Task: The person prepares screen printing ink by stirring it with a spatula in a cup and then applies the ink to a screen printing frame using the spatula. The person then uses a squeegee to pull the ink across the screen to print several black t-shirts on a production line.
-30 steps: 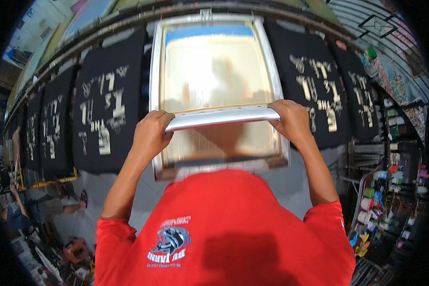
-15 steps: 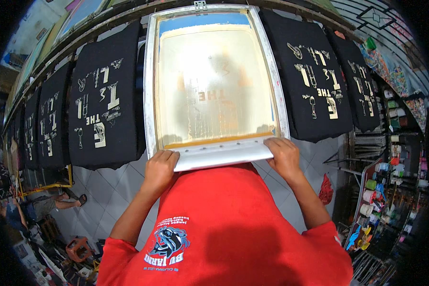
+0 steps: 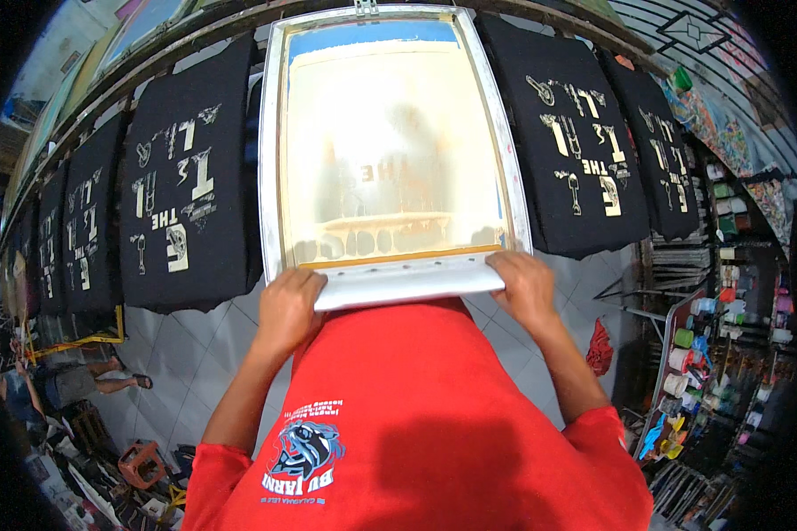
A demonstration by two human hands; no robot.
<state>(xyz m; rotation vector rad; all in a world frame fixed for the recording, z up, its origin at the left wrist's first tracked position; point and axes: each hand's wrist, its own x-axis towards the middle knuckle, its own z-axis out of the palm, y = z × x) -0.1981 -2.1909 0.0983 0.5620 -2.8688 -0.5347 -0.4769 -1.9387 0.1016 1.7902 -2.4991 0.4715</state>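
A wide squeegee [image 3: 407,285] with a pale metal holder and an amber blade lies across the near end of a screen-printing frame [image 3: 273,159]. My left hand [image 3: 290,305] is closed round its left end, and my right hand [image 3: 524,285] grips the right end. Cream ink covers the mesh [image 3: 390,106], with faint reversed lettering showing through the middle. A ragged band of ink [image 3: 372,232] runs across the mesh just beyond the blade. Whatever lies beneath the screen is hidden.
Black printed shirts [image 3: 170,177] lie on boards to the left, and more black shirts [image 3: 571,142] to the right. A metal hinge clamp [image 3: 366,9] holds the frame's far end. Shelves of jars [image 3: 731,274] stand at the right. Someone's leg [image 3: 115,383] shows at lower left.
The squeegee stays at the near end in both hands, tilting slightly differently. A ragged ink band now shows beyond the blade, and the lettering through the mesh looks fainter. The view shifted slightly.
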